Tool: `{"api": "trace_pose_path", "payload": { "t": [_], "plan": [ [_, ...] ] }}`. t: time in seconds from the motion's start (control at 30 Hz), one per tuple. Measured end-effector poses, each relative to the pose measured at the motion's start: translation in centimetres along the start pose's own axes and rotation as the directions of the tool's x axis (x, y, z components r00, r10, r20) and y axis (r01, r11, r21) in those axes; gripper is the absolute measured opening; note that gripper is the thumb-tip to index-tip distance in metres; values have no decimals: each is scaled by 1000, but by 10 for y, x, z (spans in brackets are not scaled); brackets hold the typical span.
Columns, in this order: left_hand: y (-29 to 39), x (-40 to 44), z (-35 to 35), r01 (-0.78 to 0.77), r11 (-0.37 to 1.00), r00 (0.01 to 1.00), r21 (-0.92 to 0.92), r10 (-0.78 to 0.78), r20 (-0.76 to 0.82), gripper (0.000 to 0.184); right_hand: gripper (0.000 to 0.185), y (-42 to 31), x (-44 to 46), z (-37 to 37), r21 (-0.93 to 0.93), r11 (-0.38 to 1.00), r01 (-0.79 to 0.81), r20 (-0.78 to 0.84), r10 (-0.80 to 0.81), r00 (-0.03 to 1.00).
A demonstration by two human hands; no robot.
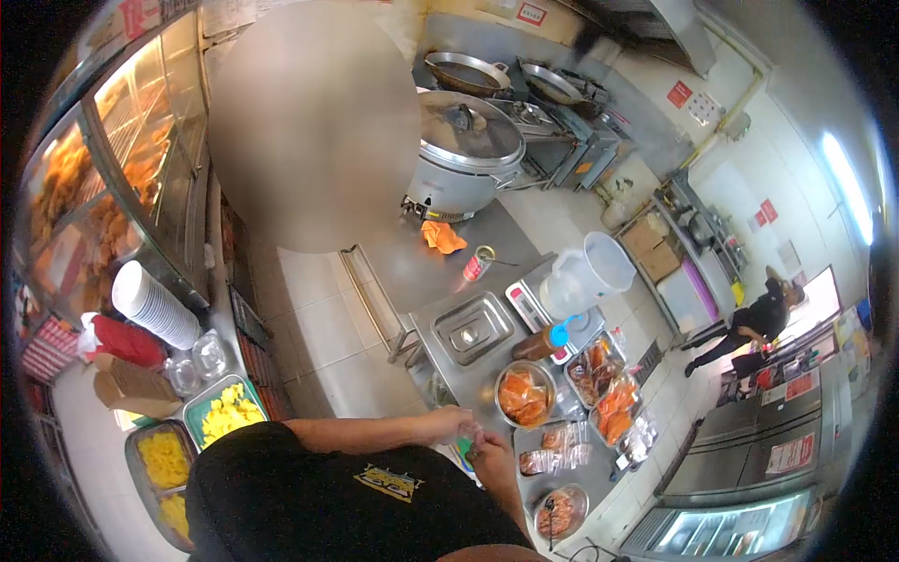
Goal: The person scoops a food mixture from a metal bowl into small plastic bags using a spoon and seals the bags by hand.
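The left hand [448,425] and the right hand [490,456] come together over the near edge of the steel counter [426,328], fingers curled onto a small piece of clear plastic [467,440]; it sits between them, with a green patch beside it too small to make out. Both hands meet there probably because something so thin and limp needs a grip from each side. Just right of them are the orange food bowl [524,394] and wrapped packs [556,450], likely kept close for easy reach. The squeeze bottle [539,345] leans, its blue cap toward the far right, beside the weighing scale [527,307], which probably stands at the side to leave working room. The lidded pan [473,328] is farther left, its cover perhaps there to protect what is inside.

Counted: one piece of plastic in the hands, one squeeze bottle, one scale, one lidded pan; one orange food bowl, two food trays [616,410] to its right and one more bowl [561,512] nearer; at least two wrapped packs, the exact number hard to tell. On the far counter stand one large cooker [459,178], one orange cloth [442,237] and one can [478,263]; two woks [466,75] lie beyond, and one other person [766,317] stands far right
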State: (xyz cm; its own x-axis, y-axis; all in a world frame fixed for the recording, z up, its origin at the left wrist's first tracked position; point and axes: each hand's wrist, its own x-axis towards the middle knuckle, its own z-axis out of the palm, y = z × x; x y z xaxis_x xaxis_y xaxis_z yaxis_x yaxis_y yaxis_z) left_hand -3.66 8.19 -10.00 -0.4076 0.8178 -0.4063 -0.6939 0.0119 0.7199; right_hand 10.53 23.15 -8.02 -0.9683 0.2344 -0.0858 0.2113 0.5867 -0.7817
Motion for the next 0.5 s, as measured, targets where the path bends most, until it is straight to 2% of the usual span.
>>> {"api": "trace_pose_path", "payload": {
  "t": [0.03,0.07,0.1,0.13,0.2,0.23,0.27,0.33,0.37,0.43,0.47,0.5],
  "plan": [
    [6,-2,-6,63,997,996,44,-66,56,20,17,-24,-1,-4,409,867,-284,125,255,959],
    [7,-5,-12,123,988,985,91,-133,108,18,18,-36,-1,-9,688,504,-522,336,416,845],
    [-1,1,-24,139,988,965,65,-150,214,15,21,-13,-3,-10,595,565,-572,459,345,819],
    [7,-5,-24,133,989,965,57,-142,220,15,21,-24,-1,-19,587,572,-572,457,349,818],
    [24,-16,-29,10,976,887,218,-109,449,14,18,-46,0,-34,372,830,-417,560,157,813],
    [24,-14,-34,-25,984,839,179,-77,538,21,14,-34,-2,-28,500,737,-454,553,132,823],
    [28,-15,-35,-29,984,837,176,-72,542,21,14,-34,-3,-27,496,740,-454,552,135,823],
    [39,-20,-33,-328,858,883,396,130,450,24,20,-51,-3,-28,655,572,-493,425,260,867],
    [40,-22,-31,-331,857,881,395,132,453,24,20,-52,-2,-27,655,574,-491,422,261,868],
    [42,-24,-26,-527,581,846,621,430,315,28,19,-51,-2,-23,490,723,-488,324,369,871],
    [44,-27,-24,-529,580,845,620,429,320,28,19,-49,-2,-19,491,723,-487,320,370,872],
    [48,-30,-22,-479,497,861,723,426,278,30,18,-49,-1,-13,585,640,-498,292,407,866]
  ]
}}
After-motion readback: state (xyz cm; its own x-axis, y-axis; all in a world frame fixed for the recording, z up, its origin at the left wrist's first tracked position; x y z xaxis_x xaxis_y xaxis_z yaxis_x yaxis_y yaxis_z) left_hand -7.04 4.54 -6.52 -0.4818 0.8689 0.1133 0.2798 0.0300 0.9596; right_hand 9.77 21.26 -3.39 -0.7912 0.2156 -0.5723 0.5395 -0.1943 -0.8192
